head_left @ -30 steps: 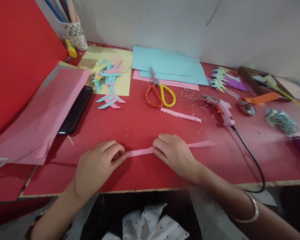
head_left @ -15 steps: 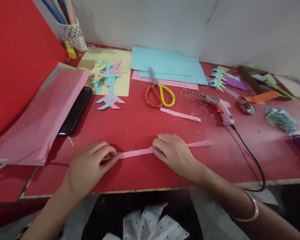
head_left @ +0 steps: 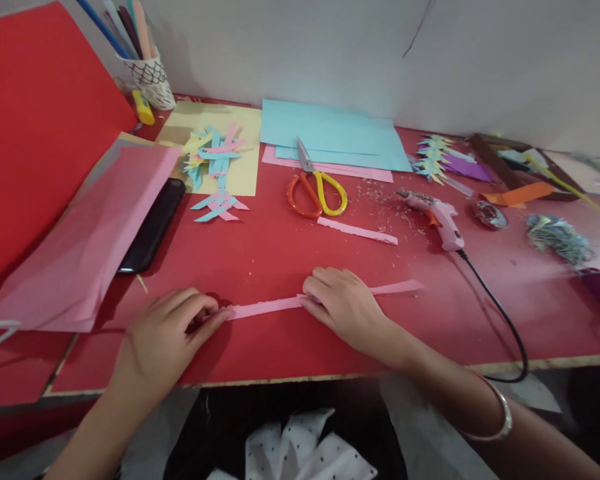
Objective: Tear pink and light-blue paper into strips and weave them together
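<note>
Near the front edge of the red surface (head_left: 260, 260), a narrow pink paper strip (head_left: 265, 307) lay almost level, rising slightly toward the right. The left hand (head_left: 163, 330) had its grip pinched on the strip's left end, thumb and fingers together. The right hand (head_left: 347, 307) bent over the strip farther along, its grip closed on it at thumb and fingertips. Between the two hands a length of pink showed bare, its upper edge a little ragged, and more pink paper emerged beyond the right hand; the part under the palm was hidden, so whether it ran as one piece could not be told. A white bangle (head_left: 505, 420) circled the right forearm.

Behind the right hand lay a shorter pink piece (head_left: 357, 231), just beside the handles of the scissors (head_left: 305, 157), whose blades reached over the blue sheets (head_left: 335, 123). To the right, a pink glue gun (head_left: 443, 220) rested on its side among small shavings, its black cord (head_left: 500, 300) curving over the front edge. Off to the left, a dark phone (head_left: 153, 227) lay partly under pink sheets (head_left: 85, 247), and woven paper pieces (head_left: 221, 160) lay partly on a pale yellow sheet (head_left: 249, 167).
</note>
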`<state>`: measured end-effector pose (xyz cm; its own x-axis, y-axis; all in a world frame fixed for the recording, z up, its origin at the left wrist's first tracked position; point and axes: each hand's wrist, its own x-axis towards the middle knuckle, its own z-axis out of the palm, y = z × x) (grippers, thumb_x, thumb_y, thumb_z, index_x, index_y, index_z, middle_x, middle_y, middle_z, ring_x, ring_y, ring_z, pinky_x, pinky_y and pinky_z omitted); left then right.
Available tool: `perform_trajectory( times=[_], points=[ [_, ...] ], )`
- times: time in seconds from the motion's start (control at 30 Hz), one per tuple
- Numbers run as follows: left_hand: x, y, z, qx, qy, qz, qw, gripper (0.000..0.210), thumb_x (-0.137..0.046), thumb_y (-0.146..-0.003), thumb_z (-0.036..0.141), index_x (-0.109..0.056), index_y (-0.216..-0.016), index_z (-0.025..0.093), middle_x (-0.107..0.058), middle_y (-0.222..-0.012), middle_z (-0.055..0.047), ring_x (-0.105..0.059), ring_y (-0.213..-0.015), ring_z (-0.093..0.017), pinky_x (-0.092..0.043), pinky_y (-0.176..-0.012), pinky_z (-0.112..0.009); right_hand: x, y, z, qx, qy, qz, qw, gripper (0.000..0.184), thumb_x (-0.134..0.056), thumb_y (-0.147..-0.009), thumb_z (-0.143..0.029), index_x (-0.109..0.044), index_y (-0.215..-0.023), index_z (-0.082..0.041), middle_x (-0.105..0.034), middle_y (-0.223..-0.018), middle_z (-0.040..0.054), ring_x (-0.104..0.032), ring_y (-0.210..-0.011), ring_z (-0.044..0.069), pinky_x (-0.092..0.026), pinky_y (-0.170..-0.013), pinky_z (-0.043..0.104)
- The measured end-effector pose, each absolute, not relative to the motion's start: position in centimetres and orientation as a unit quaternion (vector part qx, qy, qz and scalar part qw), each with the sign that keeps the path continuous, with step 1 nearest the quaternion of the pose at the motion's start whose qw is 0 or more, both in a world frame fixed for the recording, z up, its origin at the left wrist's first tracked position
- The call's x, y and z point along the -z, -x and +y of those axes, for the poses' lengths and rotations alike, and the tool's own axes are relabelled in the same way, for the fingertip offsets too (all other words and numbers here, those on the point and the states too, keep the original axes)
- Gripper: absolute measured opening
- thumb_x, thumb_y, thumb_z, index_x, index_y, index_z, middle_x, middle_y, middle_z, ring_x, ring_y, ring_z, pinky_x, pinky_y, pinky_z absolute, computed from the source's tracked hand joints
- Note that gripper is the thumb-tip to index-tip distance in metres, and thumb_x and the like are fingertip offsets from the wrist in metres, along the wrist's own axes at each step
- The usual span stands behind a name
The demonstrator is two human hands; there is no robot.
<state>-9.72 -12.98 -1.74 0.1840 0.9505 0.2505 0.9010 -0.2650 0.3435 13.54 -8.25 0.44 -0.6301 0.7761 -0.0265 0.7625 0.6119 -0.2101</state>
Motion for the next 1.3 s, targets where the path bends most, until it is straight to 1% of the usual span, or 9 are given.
perform_trajectory(
  times=[0.13, 0.27, 0.33, 0.43, 0.53, 0.67, 0.77, 1.1, 1.3],
  points=[
    [1.8, 10.0, -13.1, -0.218, -0.759, 0.608, 0.079, 0.037, -0.032, -0.083, 0.047, -0.050, -0.064, 0.020, -0.054, -0.060, 0.001, -0.051, -0.058, -0.012, -0.040, -0.055, -0.022, -0.4, -13.6, -8.2, -0.100, 0.430, -0.897, 0.035, 0.021, -0.041, -0.084, -0.030, -0.052, -0.072, -0.017, -0.051, -0.070, 0.0004, -0.040, -0.060, 0.011, -0.023, -0.055, 0.024],
    [1.8, 10.5, -13.4, -0.199, -0.768, 0.602, 0.093, 0.032, -0.030, -0.085, 0.041, -0.052, -0.077, 0.020, -0.055, -0.066, -0.001, -0.053, -0.061, -0.013, -0.043, -0.058, -0.024, -0.3, -13.5, -8.2, -0.101, 0.433, -0.895, 0.037, 0.021, -0.041, -0.084, -0.029, -0.052, -0.072, -0.017, -0.050, -0.070, 0.0002, -0.039, -0.060, 0.011, -0.023, -0.055, 0.024],
    [1.4, 10.0, -13.6, -0.179, -0.776, 0.603, 0.044, 0.029, -0.029, -0.086, 0.033, -0.054, -0.086, 0.019, -0.058, -0.073, -0.004, -0.055, -0.069, -0.016, -0.044, -0.063, -0.028, -0.3, -13.5, -8.2, -0.103, 0.434, -0.894, 0.037, 0.020, -0.042, -0.084, -0.029, -0.052, -0.071, -0.017, -0.050, -0.069, 0.0000, -0.039, -0.060, 0.011, -0.022, -0.055, 0.024],
    [0.7, 7.7, -14.0, -0.118, -0.787, 0.600, -0.082, 0.031, -0.028, -0.084, 0.015, -0.057, -0.095, 0.019, -0.061, -0.087, -0.008, -0.056, -0.079, -0.023, -0.043, -0.065, -0.036, -0.3, -13.4, -8.2, -0.102, 0.437, -0.893, 0.037, 0.021, -0.042, -0.083, -0.029, -0.052, -0.070, -0.017, -0.050, -0.068, -0.0001, -0.039, -0.059, 0.011, -0.021, -0.055, 0.024],
    [0.4, 4.3, -14.6, -0.107, -0.843, 0.520, -0.086, 0.037, -0.028, -0.081, 0.007, -0.055, -0.105, 0.017, -0.060, -0.098, -0.007, -0.055, -0.086, -0.021, -0.043, -0.071, -0.035, -0.3, -13.4, -8.1, -0.099, 0.434, -0.895, 0.041, 0.025, -0.039, -0.085, -0.031, -0.052, -0.069, -0.017, -0.050, -0.067, 0.0002, -0.039, -0.059, 0.011, -0.022, -0.055, 0.024],
    [0.7, 1.5, -15.4, -0.132, -0.856, 0.494, -0.074, 0.035, -0.034, -0.085, 0.025, -0.055, -0.107, 0.009, -0.060, -0.105, -0.010, -0.052, -0.096, -0.022, -0.040, -0.084, -0.035, -0.2, -13.3, -8.1, -0.093, 0.428, -0.897, 0.048, 0.027, -0.038, -0.085, -0.033, -0.052, -0.070, -0.016, -0.050, -0.067, 0.0004, -0.040, -0.059, 0.012, -0.023, -0.055, 0.025],
    [1.0, 1.3, -15.8, -0.133, -0.847, 0.512, -0.054, 0.041, -0.036, -0.083, 0.035, -0.055, -0.109, 0.010, -0.059, -0.106, -0.010, -0.051, -0.098, -0.023, -0.038, -0.089, -0.038, 0.0, -13.5, -8.2, -0.092, 0.422, -0.900, 0.059, 0.026, -0.039, -0.085, -0.033, -0.052, -0.071, -0.016, -0.050, -0.067, 0.0007, -0.041, -0.060, 0.012, -0.024, -0.056, 0.024],
    [0.5, 0.8, -15.8, -0.083, -0.833, 0.547, -0.004, 0.050, -0.047, -0.076, 0.046, -0.049, -0.118, 0.020, -0.054, -0.105, -0.010, -0.046, -0.097, -0.026, -0.035, -0.089, -0.047, 0.2, -16.7, -8.0, -0.096, 0.366, -0.919, 0.113, 0.025, -0.035, -0.087, -0.026, -0.055, -0.076, -0.015, -0.055, -0.069, 0.0032, -0.045, -0.062, 0.012, -0.031, -0.060, 0.023],
    [-0.2, 0.2, -15.7, -0.024, -0.830, 0.557, 0.013, 0.056, -0.048, -0.075, 0.048, -0.041, -0.124, 0.024, -0.052, -0.103, -0.010, -0.043, -0.097, -0.027, -0.035, -0.087, -0.047, 0.3, -19.1, -7.7, -0.084, 0.381, -0.913, 0.123, 0.030, -0.033, -0.087, -0.029, -0.054, -0.071, -0.015, -0.054, -0.066, 0.0037, -0.044, -0.061, 0.013, -0.032, -0.059, 0.023]
  ],
)
